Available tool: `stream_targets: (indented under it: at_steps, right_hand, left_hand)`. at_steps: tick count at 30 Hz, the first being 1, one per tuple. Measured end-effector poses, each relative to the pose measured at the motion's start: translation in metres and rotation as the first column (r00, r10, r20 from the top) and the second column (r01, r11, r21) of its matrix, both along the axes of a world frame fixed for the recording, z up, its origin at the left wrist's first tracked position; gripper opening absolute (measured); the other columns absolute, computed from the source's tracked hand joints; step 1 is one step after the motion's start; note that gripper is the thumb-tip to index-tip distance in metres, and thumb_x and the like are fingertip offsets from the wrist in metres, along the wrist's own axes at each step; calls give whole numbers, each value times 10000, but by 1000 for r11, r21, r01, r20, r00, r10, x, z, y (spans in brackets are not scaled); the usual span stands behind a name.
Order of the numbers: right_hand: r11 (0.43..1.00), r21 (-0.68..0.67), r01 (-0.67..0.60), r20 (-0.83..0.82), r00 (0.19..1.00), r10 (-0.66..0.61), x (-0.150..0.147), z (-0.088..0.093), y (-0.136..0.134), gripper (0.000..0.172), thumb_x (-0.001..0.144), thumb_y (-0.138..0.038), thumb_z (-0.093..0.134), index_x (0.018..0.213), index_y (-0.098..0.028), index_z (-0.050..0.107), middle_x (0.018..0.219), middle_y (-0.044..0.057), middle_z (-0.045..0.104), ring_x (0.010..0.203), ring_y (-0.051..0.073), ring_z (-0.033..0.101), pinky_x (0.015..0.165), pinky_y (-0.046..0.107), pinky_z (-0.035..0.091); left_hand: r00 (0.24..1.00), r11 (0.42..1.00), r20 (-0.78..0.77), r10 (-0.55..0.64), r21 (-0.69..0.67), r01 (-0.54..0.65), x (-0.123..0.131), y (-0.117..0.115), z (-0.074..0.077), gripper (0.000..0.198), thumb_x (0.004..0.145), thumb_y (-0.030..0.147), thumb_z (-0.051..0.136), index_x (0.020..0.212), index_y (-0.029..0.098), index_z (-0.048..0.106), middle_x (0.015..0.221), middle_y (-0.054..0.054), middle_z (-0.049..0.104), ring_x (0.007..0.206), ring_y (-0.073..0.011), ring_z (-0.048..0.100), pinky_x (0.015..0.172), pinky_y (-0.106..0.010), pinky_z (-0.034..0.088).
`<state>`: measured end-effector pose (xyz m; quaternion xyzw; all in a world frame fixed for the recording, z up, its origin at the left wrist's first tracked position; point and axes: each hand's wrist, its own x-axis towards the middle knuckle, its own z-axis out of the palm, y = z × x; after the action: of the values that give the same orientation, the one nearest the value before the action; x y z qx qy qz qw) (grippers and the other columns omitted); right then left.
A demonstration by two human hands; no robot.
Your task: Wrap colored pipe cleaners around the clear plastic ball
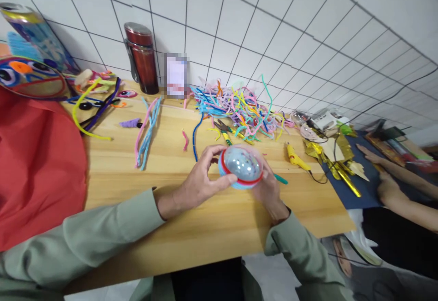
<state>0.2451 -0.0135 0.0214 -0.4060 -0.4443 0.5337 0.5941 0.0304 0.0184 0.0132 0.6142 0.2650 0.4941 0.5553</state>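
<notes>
Between my two hands is a round ball (242, 163) with a clear, shiny domed top, a red band around its middle and a light blue underside. My left hand (201, 177) grips its left side, with the thumb along the front of the red band. My right hand (268, 187) holds the right side; its fingers are partly hidden behind the ball and a little blurred. The ball is held above the wooden table (205, 219). Just behind it lie pliers (225, 132) with yellow and green handles. A teal strip (281, 179) rests right of my right hand.
A heap of pipe cleaners (236, 107) lies along the tiled wall, near a red thermos (142, 59) and a phone (176, 76). A yellow glue gun (296, 157) with a cable sits at right. Red fabric (41, 168) covers the left. Another person's hands (386, 182) work at far right.
</notes>
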Motion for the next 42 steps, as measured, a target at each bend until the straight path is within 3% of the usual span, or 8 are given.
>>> stream_targets:
  at_steps: [4,8,15,21,26,33,42]
  right_hand:
    - [996,-80,-40,-67,997,35,-6,-10,7,653,772,-675,865,1289,-289,766,1410,75,784,1342,351,700,1240,596,474]
    - [993,-116,-26,-96,995,14,-6,-17,7,620,779,-623,876,1287,-287,761,1396,67,786,1332,327,701,1221,558,498]
    - [991,-133,16,-96,995,-29,-6,-18,7,589,763,-596,892,1257,-296,776,1336,42,805,1302,323,706,1230,568,486]
    - [994,-100,34,-65,997,-41,-8,-18,8,578,783,-607,878,1254,-287,782,1375,53,794,1322,333,702,1256,568,466]
    - [996,-90,27,-67,997,-33,-10,-19,8,490,816,-577,865,1207,-289,798,1306,45,816,1267,328,728,1242,566,484]
    - [995,-101,11,-112,993,-23,-8,-19,8,534,795,-576,882,1221,-267,789,1367,69,798,1310,326,714,1249,547,477]
    - [994,-107,9,-90,996,-19,-8,-17,9,488,808,-550,856,1205,-275,788,1405,62,787,1360,342,688,1281,575,434]
  left_hand:
    - [999,987,13,32,-156,-29,4,5,-4,680,862,551,885,1382,222,594,1460,-136,646,1342,-324,624,1191,-495,489]
    - [999,975,7,44,-219,-41,7,8,-7,691,842,567,893,1362,213,607,1428,-133,668,1327,-323,631,1191,-493,488]
    - [999,972,32,-15,-234,23,5,8,-7,687,880,553,849,1414,216,578,1478,-143,647,1371,-329,614,1196,-492,489]
    - [999,978,33,-14,-206,20,1,5,-5,541,1007,565,666,1435,242,590,1564,-106,624,1491,-333,537,1256,-505,447]
    - [999,963,10,-35,-267,36,1,5,-5,581,976,526,728,1460,248,568,1561,-110,622,1460,-327,563,1216,-476,481]
    - [997,968,78,4,-250,16,5,9,-14,511,1043,593,612,1414,241,635,1555,-106,642,1530,-321,518,1329,-515,353]
    - [997,945,70,23,-327,1,6,12,-10,443,983,508,703,1338,242,685,1452,-84,708,1433,-313,588,1274,-487,407]
